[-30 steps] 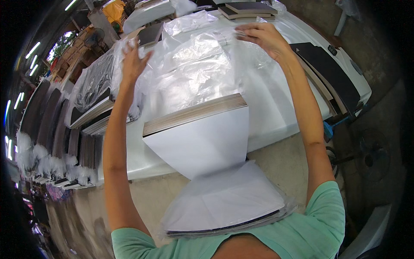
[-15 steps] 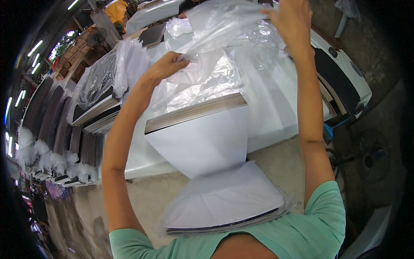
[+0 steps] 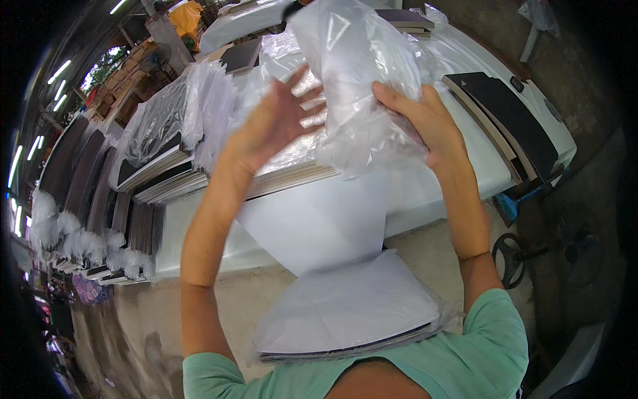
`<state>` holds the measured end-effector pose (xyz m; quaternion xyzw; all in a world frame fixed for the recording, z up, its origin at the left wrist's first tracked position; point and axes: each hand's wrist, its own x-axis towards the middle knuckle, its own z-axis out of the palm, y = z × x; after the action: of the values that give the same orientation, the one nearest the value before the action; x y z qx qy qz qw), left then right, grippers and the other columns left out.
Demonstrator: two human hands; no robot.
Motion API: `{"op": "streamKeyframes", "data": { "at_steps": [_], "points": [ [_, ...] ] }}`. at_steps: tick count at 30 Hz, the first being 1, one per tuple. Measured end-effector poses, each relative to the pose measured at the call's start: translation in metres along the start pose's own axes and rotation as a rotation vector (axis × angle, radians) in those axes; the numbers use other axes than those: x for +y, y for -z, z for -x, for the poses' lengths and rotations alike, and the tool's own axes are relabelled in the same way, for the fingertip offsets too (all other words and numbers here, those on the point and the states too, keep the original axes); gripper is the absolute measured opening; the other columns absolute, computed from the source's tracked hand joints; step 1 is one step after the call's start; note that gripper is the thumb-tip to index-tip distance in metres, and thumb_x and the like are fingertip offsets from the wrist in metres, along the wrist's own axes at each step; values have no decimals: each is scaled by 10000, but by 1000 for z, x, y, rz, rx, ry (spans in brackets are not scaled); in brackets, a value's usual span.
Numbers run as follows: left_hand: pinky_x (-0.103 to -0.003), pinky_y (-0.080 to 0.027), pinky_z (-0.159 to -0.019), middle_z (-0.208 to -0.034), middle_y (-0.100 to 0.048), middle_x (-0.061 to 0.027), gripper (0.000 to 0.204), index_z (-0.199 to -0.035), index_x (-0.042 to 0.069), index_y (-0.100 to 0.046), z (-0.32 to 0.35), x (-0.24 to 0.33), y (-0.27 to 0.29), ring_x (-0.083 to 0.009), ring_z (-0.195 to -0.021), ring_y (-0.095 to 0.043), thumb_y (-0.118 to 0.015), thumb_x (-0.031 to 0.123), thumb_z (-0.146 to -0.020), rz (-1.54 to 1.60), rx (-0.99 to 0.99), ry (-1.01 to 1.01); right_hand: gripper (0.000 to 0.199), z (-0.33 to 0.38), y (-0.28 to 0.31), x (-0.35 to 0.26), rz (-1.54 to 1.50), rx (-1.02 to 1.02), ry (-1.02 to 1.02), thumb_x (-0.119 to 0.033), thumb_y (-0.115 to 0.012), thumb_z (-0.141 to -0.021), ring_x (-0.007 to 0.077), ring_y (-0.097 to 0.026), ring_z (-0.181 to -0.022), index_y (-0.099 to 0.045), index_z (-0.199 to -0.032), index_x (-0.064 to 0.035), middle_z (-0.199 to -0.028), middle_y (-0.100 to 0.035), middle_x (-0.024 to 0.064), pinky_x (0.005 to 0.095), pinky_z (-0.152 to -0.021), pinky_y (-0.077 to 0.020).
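A clear plastic bag point(image 3: 362, 86), crumpled and raised over the table, is gripped between the thumb and fingers of my right hand point(image 3: 425, 123). Just left of the bag, my left hand point(image 3: 282, 123) is open with its fingers spread, slightly blurred, holding nothing. Below both hands lies a stack of thin boards point(image 3: 292, 181), its layered edge partly hidden by the bag and my left forearm. A white sheet point(image 3: 325, 216) hangs from that stack toward me. Against my body rests a plastic-wrapped pile with a white top point(image 3: 349, 309).
Plastic-covered boards point(image 3: 156, 176) are piled on the left side of the white-covered table point(image 3: 193, 243), beside a row of dark wrapped stacks point(image 3: 73, 179). Dark panels point(image 3: 508, 116) lie at the right. A standing fan point(image 3: 575, 246) is on the right floor.
My right hand has come down and nearer with the plastic bag, which now hangs bunched over the boards. My left hand has let go of the plastic and spread its fingers.
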<state>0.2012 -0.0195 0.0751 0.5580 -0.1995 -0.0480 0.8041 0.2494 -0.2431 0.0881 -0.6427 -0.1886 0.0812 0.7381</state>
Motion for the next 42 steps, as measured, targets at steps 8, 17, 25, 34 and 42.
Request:
{"op": "streamKeyframes", "data": {
  "at_steps": [8, 17, 25, 34, 42],
  "points": [
    [-332, -469, -881, -1231, -503, -186, 502, -1294, -63, -352, 31, -24, -79, -264, -1044, -568, -495, 226, -909, 20, 112, -18, 539, 63, 33, 19, -195, 61, -183, -290, -746, -721, 157, -591, -769, -492, -1005, 91, -896, -591, 134, 284, -658, -503],
    [-333, -387, -955, -1337, -410, -133, 605, -1380, 23, -233, 76, -82, -94, -204, -1130, -481, -444, 360, -925, 262, 97, 94, 245, 133, 46, 61, -155, 202, -171, -237, -642, -828, 81, -536, -669, -609, -871, 2, -781, -585, 31, 220, -582, -432],
    [-233, -430, -840, -1180, -558, -135, 465, -1265, -85, -376, 94, -86, -106, -148, -1058, -525, -459, 229, -932, -61, 110, 275, 291, 176, 36, 81, -37, 286, -252, -309, -595, -863, 33, -431, -587, -607, -858, -19, -659, -496, -39, 204, -497, -316],
    [-234, -419, -846, -1086, -621, -78, 385, -1176, -57, -518, 107, -90, -109, -103, -940, -554, -509, 223, -912, -442, 238, 374, 380, 146, 52, 101, -187, 100, 15, -232, -644, -825, 146, -502, -910, -480, -1067, 10, -958, -540, 56, 264, -828, -384],
    [-310, -402, -946, -1198, -543, -136, 375, -1201, -69, -483, 111, -90, -103, -195, -1170, -467, -515, 152, -900, -163, 259, 350, 357, 115, 46, 98, 483, 465, 791, -91, -722, -708, 204, -491, -988, -533, -1001, -16, -1032, -525, 105, 334, -853, -392]
  ]
}}
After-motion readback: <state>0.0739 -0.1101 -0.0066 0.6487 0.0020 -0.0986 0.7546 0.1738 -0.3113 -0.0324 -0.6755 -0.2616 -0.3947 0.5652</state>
